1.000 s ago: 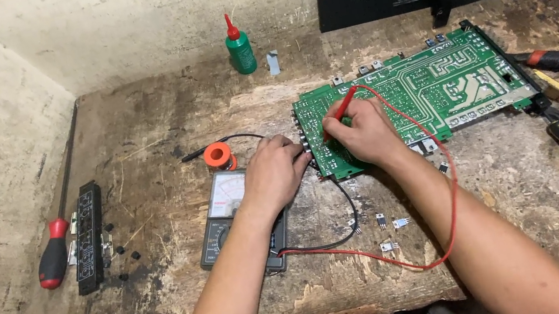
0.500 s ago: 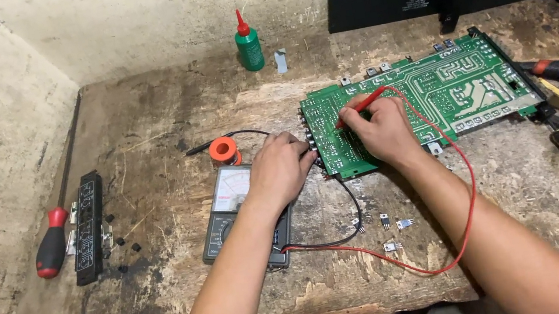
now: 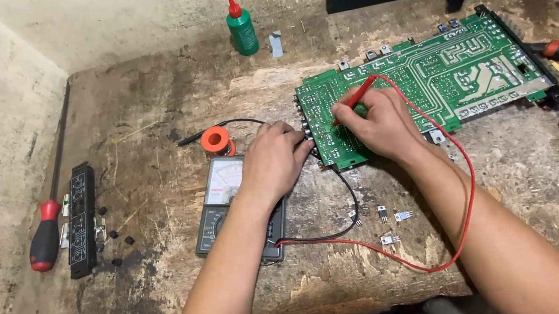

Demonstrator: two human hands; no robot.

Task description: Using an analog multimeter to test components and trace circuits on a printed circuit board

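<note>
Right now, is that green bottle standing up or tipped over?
Upright: the green bottle stands on its base at the back of the bench, red nozzle pointing up.

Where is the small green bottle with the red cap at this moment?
In the head view, the green bottle stands upright at the far edge of the wooden table, close to the wall, left of the circuit board and beyond the orange solder spool.

Right hand (image 3: 378, 126) slid leftward along green circuit board (image 3: 432, 80): earlier over board's left-centre, now at its lower-left part, centre of frame. Red probe (image 3: 358, 97) tilted lower, tip now pointing down-left onto board instead of sticking up past knuckles. Left hand (image 3: 274, 159) shifted slightly right, fingertips now at board's left edge. Red lead (image 3: 455, 226) loop swung wider toward lower right.
</note>
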